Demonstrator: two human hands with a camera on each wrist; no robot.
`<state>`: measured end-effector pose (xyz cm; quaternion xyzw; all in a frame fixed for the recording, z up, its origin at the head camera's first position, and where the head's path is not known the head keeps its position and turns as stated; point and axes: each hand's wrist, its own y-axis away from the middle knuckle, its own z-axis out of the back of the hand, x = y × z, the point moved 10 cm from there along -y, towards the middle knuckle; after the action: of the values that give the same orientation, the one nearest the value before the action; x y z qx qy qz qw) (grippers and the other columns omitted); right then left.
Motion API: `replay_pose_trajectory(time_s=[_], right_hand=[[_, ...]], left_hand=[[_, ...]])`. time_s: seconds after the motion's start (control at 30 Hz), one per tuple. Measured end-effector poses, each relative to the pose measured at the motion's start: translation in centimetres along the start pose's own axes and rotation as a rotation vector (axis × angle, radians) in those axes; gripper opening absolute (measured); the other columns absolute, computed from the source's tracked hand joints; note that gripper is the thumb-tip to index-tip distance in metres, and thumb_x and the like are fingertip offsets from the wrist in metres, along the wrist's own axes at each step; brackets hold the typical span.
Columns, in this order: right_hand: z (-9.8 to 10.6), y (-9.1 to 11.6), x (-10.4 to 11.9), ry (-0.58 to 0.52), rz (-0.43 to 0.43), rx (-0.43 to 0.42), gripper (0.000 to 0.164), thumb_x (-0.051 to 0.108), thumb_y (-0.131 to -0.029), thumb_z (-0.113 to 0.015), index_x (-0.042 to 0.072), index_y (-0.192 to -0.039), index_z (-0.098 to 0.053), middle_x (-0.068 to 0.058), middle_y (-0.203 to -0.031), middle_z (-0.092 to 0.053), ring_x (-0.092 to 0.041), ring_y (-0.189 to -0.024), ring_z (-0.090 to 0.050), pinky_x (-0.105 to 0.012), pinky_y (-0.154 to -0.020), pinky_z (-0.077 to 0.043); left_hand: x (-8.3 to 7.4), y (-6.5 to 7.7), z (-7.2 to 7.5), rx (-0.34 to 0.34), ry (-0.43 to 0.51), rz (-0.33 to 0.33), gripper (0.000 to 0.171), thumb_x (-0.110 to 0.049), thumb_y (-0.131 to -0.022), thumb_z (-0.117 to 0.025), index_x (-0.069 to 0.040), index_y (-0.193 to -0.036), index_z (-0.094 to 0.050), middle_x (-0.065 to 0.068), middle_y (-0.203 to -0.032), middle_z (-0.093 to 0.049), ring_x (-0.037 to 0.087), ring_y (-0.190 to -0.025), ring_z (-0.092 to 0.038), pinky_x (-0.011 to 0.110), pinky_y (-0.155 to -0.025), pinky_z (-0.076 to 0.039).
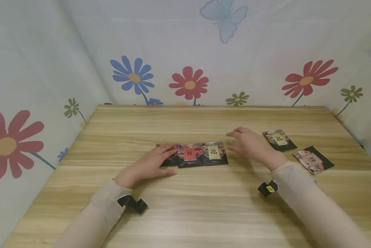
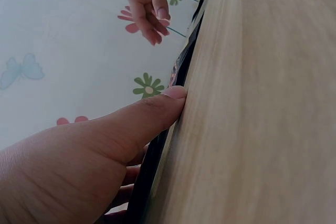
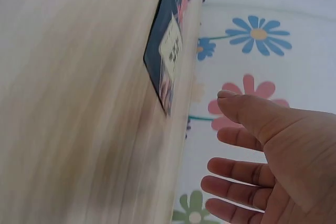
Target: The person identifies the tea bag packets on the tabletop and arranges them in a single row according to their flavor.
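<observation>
Three flat dark packets lie side by side in a row at the middle of the table. My left hand (image 1: pixel 149 164) rests on the leftmost packet (image 1: pixel 170 162) with its fingers laid across the top, hiding much of it; the thumb sits along the near edge. Beside it are a packet with a red label (image 1: pixel 190 155) and one with a pale yellow label (image 1: pixel 215 154). To the right of the row, my right hand (image 1: pixel 252 146) hovers above the table. In the right wrist view this hand (image 3: pixel 268 156) has loosely bent, spread fingers and holds nothing.
Farther right lie two separate packets, one with a yellow label (image 1: pixel 279 139) and one with a pinkish label (image 1: pixel 313 160), both at an angle. The wooden table (image 1: pixel 204 206) meets a flower-printed cloth (image 1: pixel 160 44) at the back and sides.
</observation>
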<state>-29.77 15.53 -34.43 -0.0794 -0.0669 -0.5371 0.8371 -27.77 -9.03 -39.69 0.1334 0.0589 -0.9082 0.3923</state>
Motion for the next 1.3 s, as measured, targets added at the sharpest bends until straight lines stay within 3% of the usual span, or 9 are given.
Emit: replay_pose_trajectory(time_s=[0.6, 0.83, 1.3], right_hand=[[1.0, 1.8, -7.0, -0.047, -0.129, 0.031, 0.048, 0.027, -0.094, -0.062, -0.001, -0.132, -0.055, -0.031, -0.133, -0.051, -0.048, -0.123, -0.047, -0.061, -0.102, -0.039], [1.3, 2.3, -9.5, -0.015, -0.118, 0.014, 0.046, 0.023, -0.092, -0.065, -0.006, -0.127, -0.058, -0.033, -0.124, -0.056, -0.047, -0.114, -0.053, -0.059, -0.097, -0.043], [0.9, 3.9, -13.1, 0.0, -0.13, 0.076, 0.044, 0.019, -0.095, -0.059, -0.01, -0.127, -0.055, -0.035, -0.124, -0.056, -0.053, -0.116, -0.049, -0.063, -0.098, -0.04]], left_hand=[[0.2, -0.1, -0.4, 0.006, -0.005, 0.004, 0.08, -0.05, -0.086, -0.066, -0.006, -0.147, -0.04, 0.015, -0.157, -0.029, 0.033, -0.145, -0.028, 0.053, -0.117, -0.027], [0.1, -0.1, -0.1, -0.008, -0.021, -0.008, 0.079, -0.048, -0.085, -0.068, -0.004, -0.146, -0.041, 0.017, -0.156, -0.031, 0.035, -0.144, -0.029, 0.053, -0.116, -0.027], [0.3, -0.2, -0.3, 0.013, -0.014, 0.013, 0.08, -0.05, -0.086, -0.066, -0.006, -0.147, -0.039, 0.015, -0.157, -0.028, 0.033, -0.145, -0.027, 0.052, -0.117, -0.026]])
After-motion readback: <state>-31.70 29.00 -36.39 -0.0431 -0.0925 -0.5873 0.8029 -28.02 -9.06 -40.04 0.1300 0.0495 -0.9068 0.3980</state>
